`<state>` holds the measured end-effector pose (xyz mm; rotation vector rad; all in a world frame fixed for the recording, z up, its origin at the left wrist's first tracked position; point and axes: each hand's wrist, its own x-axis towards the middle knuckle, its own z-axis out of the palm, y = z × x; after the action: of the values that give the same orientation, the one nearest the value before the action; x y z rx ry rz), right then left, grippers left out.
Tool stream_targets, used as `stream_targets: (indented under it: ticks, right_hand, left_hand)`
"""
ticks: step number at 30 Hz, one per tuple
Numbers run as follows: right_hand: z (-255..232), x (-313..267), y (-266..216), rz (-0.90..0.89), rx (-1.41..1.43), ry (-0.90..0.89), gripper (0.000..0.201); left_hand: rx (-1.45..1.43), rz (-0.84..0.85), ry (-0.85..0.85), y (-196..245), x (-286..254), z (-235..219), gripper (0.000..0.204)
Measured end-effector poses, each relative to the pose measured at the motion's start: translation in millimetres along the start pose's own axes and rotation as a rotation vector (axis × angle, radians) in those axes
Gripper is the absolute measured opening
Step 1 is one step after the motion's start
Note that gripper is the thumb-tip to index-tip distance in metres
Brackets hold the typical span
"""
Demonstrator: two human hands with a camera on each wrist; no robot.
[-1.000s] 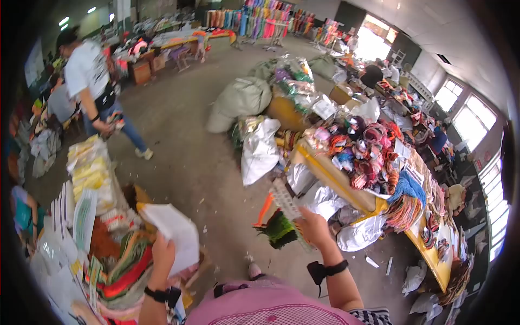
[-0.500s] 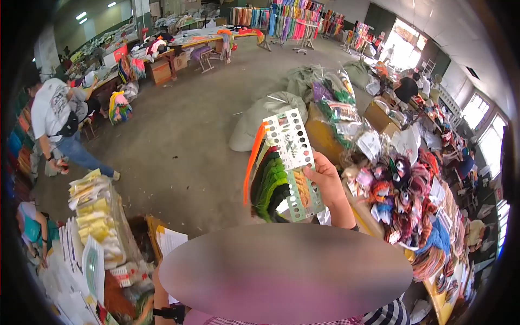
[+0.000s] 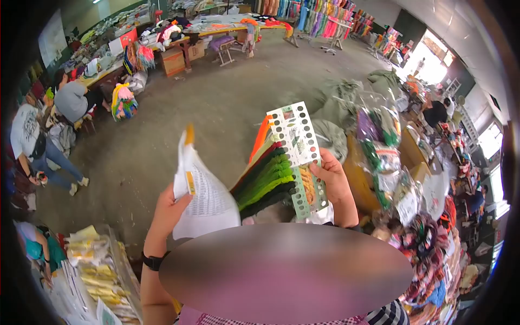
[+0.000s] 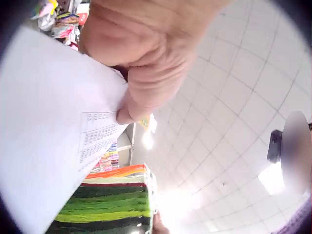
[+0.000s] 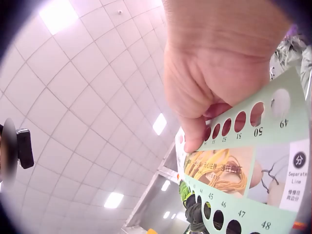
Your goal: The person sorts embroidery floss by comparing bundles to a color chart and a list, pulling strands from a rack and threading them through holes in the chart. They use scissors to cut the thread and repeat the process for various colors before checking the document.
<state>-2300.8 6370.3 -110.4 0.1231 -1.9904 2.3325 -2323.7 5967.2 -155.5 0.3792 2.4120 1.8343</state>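
Note:
Out in front, my left hand [image 3: 169, 211] pinches white printed sheets [image 3: 208, 205] between thumb and fingers; a table of small print shows on them, and a yellow strip lies at their top edge. The sheets bend and hang down beside the floss card. My right hand [image 3: 337, 187] grips the floss card [image 3: 297, 142], thumb on its front, by the right edge. Punched, numbered holes run along both edges of this card [image 5: 273, 127]. Skeins of thread [image 3: 265, 187] in orange, dark red, greens and black hang from its left holes, partly behind the sheets.
Plastic-wrapped bundles with yellow papers [image 3: 97, 265] are stacked at lower left. Bagged yarn [image 3: 374, 162] and a heap of coloured skeins [image 3: 428, 244] lie at right. A person in a white shirt [image 3: 26, 127] stands at far left. A long table [image 3: 216, 30] runs along the back.
My left hand has brought the sheets up from low at the left to beside the card. My right hand has raised the card from low and blurred to upright in front.

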Motion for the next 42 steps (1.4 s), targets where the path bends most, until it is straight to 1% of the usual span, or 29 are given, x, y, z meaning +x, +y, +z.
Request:
stream_targets:
  ticks: [2,3,5,6,8,9,11,12,14,17,18,19,20,21,23,24,25,26,27,29,30,32,33,34,35,38,39,41,42]
  right_hand:
    - [1.0,64.2,10.3,-0.047,-0.032,0.066,0.038]
    - [-4.1,96.3,11.1,0.002,-0.115,0.063,0.038]
    - [-8.2,156.3,12.5,0.021,-0.097,0.059,0.036]
    - [-12.3,191.5,17.3,0.032,-0.093,0.067,0.036]
    - [-18.4,260.1,32.2,0.04,0.059,0.017,0.039]
    - [-17.3,290.4,31.6,0.049,0.056,0.015,0.039]
    - [-14.3,347.9,32.5,0.072,-0.009,0.012,0.039]
    - [-14.6,363.4,37.1,0.062,-0.018,0.024,0.039]
    - [-13.5,421.0,44.9,0.076,-0.027,0.054,0.037]
    - [-13.9,496.2,62.5,0.062,-0.025,0.113,0.034]
    - [-14.4,519.8,68.6,0.062,0.04,0.136,0.034]
    - [-17.7,527.5,70.0,0.061,0.098,0.151,0.034]
    - [-24.3,551.4,73.0,0.055,0.007,0.206,0.034]
    - [-22.1,575.1,71.0,0.069,0.069,0.26,0.034]
    - [-34.8,616.3,76.4,0.088,0.037,0.298,0.035]
    - [-40.4,634.9,78.7,0.094,0.042,0.325,0.035]
    - [-46.4,652.7,80.5,0.111,0.031,0.343,0.037]
    - [-51.5,659.5,79.7,0.124,0.017,0.356,0.038]
    - [-58.7,679.5,82.6,0.12,0.018,0.371,0.038]
    - [-66.3,724.3,90.0,0.105,0.073,0.414,0.044]
    - [-68.7,746.5,85.8,0.096,0.115,0.428,0.044]
    - [-106.3,793.6,114.9,0.028,-0.13,0.426,0.035]
    - [-118.5,814.2,111.9,0.149,-0.025,0.366,0.023]
    - [-131.7,840.6,116.9,0.167,0.006,0.343,0.017]
    - [-144.8,867.6,122.4,0.202,0.082,0.339,0.017]
    - [-168.3,945.4,109.9,0.188,0.073,0.297,0.02]
    - [-177.7,968.7,105.2,0.185,0.094,0.324,0.025]
    - [-198.5,1012.1,101.2,0.214,0.109,0.33,0.03]
    - [-211.8,1036.3,102.0,0.174,0.044,0.371,0.035]
  left_hand:
    - [-0.314,-0.133,0.125,4.8,59.6,-8.4,0.033]
    - [-0.294,-0.165,0.119,3.2,80.1,-15.3,0.033]
    - [-0.065,-0.084,0.239,-5.2,128.7,-30.4,0.034]
    - [-0.063,-0.094,0.23,-14.8,154.0,-41.5,0.034]
    - [0.079,-0.165,0.289,-38.5,188.4,-63.6,0.034]
    - [0.075,-0.174,0.289,-42.4,206.4,-69.0,0.034]
    - [-0.28,-0.276,0.338,-48.5,249.1,-82.3,0.036]
    - [-0.276,-0.279,0.331,-52.4,264.0,-85.7,0.036]
    - [-0.45,-0.363,0.38,-68.7,322.9,-103.2,0.038]
    - [-0.394,-0.352,0.356,-106.5,425.4,-135.7,0.038]
    - [-0.394,-0.355,0.325,-108.8,462.3,-140.8,0.038]
    - [-0.374,-0.318,0.317,-107.1,483.6,-139.2,0.038]
    - [-0.357,-0.273,0.309,-106.2,527.8,-139.3,0.038]
    - [-0.364,-0.267,0.285,-105.6,573.7,-137.7,0.038]
    - [-0.237,-0.19,0.143,-104.7,651.8,-132.8,0.039]
    - [-0.231,-0.197,0.117,-99.3,690.6,-125.5,0.039]
    - [-0.292,-0.202,0.029,-90.7,727.9,-113.0,0.039]
    - [-0.356,-0.205,-0.053,-79.6,749.9,-98.0,0.039]
    - [-0.355,-0.202,-0.068,-70.5,785.4,-83.3,0.039]
    - [-0.635,-0.157,-0.218,-49.6,853.8,-60.8,0.039]
    - [-0.637,-0.131,-0.212,-35.6,882.1,-52.0,0.039]
    - [-0.805,-0.052,-0.295,-9.6,939.0,-33.8,0.039]
    - [-0.799,-0.028,-0.284,-7.0,966.5,-25.3,0.039]
    - [-0.782,-0.047,-0.295,-7.1,997.1,-16.9,0.038]
    - [-0.761,-0.072,-0.307,-9.5,1027.3,-8.8,0.038]
    - [-0.712,-0.154,-0.318,-31.9,1107.4,12.1,0.041]
    - [-0.692,-0.209,-0.303,-29.9,1130.2,20.7,0.04]
    - [-0.693,-0.233,-0.306,-27.1,1172.2,34.9,0.04]
    - [-0.68,-0.241,-0.333,-26.2,1198.1,43.0,0.04]
